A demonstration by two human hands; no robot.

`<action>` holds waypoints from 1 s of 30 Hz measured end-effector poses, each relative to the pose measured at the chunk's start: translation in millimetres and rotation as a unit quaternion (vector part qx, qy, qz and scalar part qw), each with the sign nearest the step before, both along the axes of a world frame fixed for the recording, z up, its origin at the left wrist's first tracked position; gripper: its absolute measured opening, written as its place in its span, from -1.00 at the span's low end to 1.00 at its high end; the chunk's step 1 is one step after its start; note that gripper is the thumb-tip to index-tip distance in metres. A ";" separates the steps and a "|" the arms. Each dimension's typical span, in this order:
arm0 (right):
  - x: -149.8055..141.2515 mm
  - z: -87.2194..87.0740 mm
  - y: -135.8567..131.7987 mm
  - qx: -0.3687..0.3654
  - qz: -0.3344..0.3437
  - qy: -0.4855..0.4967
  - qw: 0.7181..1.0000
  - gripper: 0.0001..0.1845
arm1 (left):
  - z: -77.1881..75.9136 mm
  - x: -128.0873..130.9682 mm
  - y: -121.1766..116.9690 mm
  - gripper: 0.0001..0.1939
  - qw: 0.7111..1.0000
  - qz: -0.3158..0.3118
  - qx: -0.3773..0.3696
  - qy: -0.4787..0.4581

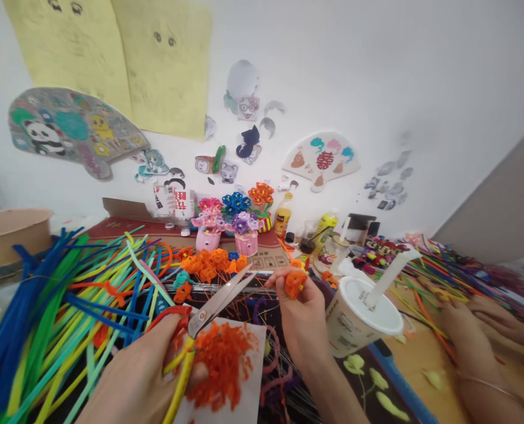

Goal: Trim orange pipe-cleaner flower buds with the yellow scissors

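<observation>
My left hand [151, 365] is wrapped around the red and yellow handles of a pair of scissors [220, 300]; the blades point up and right, slightly parted. In the fingertips of my right hand [303, 318] is a small orange pipe-cleaner flower [295, 284], just right of the blade tips and apart from them. Below the scissors, a heap of orange fuzz clippings [221, 368] covers much of a white sheet [248, 400]. Behind the blades lies a cluster of finished-looking orange flowers [211, 264] on thin wire stems.
Loose pipe cleaners [106, 294] in many colours are piled at left. A white lidded cup [354, 318] with a wide straw stands right of my right hand. Another person's hands [469, 324] work at far right. Potted fuzzy flowers [246, 241] and a juice bottle [283, 217] line the wall.
</observation>
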State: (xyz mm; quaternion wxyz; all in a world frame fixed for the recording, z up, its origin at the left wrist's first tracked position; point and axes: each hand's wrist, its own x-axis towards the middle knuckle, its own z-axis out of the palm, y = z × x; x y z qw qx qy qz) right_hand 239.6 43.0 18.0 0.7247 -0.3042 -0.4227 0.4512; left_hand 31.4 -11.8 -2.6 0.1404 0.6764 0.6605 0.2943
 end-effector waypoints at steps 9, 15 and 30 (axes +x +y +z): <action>0.7 1.7 -1.2 0.035 -0.032 0.043 0.998 -0.89 | 2.3 5.7 0.4 -0.74 0.997 -0.067 -0.024 -0.014; -1.2 2.5 -2.5 0.017 -0.042 0.076 0.996 -0.85 | 1.5 12.2 0.8 -0.76 0.993 -0.104 -0.052 -0.019; -1.8 4.7 -6.0 -0.011 -0.014 0.102 0.995 -0.80 | 7.9 15.8 2.3 -0.66 0.985 -0.141 -0.100 0.014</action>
